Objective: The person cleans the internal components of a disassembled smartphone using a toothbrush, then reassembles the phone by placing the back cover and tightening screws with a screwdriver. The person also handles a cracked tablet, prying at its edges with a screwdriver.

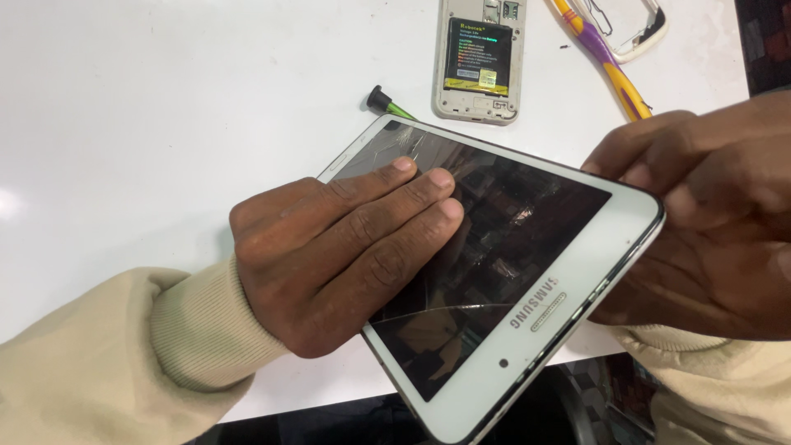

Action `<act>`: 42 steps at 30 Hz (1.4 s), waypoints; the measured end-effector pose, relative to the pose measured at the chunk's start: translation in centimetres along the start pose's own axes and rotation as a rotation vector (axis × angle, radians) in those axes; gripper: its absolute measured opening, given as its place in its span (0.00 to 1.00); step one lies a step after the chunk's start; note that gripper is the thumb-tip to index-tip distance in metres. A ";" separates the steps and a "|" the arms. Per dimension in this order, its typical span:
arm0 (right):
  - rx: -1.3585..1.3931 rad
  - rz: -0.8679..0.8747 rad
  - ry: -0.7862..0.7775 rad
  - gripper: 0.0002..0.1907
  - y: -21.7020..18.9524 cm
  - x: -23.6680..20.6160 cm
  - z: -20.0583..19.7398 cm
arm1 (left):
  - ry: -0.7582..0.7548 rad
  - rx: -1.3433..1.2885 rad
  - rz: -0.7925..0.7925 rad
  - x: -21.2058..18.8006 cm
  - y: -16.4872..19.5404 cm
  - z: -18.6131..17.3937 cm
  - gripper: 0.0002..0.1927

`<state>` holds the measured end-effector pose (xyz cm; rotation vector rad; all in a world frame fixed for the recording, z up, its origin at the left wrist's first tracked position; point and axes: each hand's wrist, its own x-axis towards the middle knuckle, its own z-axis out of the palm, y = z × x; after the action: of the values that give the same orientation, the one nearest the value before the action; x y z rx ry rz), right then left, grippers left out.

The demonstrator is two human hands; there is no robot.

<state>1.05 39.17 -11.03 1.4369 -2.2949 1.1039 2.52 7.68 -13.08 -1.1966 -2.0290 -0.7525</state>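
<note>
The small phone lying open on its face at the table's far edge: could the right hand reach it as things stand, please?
Probably not at once: the right hand grips the tablet edge. The table between it and the open phone looks unobstructed.

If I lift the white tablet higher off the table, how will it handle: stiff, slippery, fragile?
The white tablet is a thin flat slab, so probably stiff. Its cracked glass suggests it is fragile and may shed splinters under the left hand pressing flat on it. The glossy screen and smooth edge at the right hand look slippery.
</note>
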 end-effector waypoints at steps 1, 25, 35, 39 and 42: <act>0.014 -0.005 0.058 0.33 -0.4 0.4 0.7 | -0.002 0.005 -0.001 0.0 0.0 0.0 0.10; 0.084 -0.233 -0.279 0.35 2.0 1.7 -2.5 | -0.003 -0.009 -0.005 -0.1 0.1 0.2 0.10; -0.082 -0.228 -0.168 0.32 0.1 1.8 -1.4 | -0.003 -0.011 -0.008 -0.4 0.0 0.4 0.09; 0.007 -0.346 -0.174 0.33 1.2 3.7 -1.3 | 0.027 0.008 0.000 -0.4 0.0 0.6 0.08; 0.086 -0.417 -0.078 0.34 2.0 4.9 -0.3 | 0.029 0.040 -0.031 -0.5 0.0 0.4 0.09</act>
<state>-3.14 36.50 -9.15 1.9085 -1.8834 1.0400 2.62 7.77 -13.74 -1.1283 -2.0335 -0.7363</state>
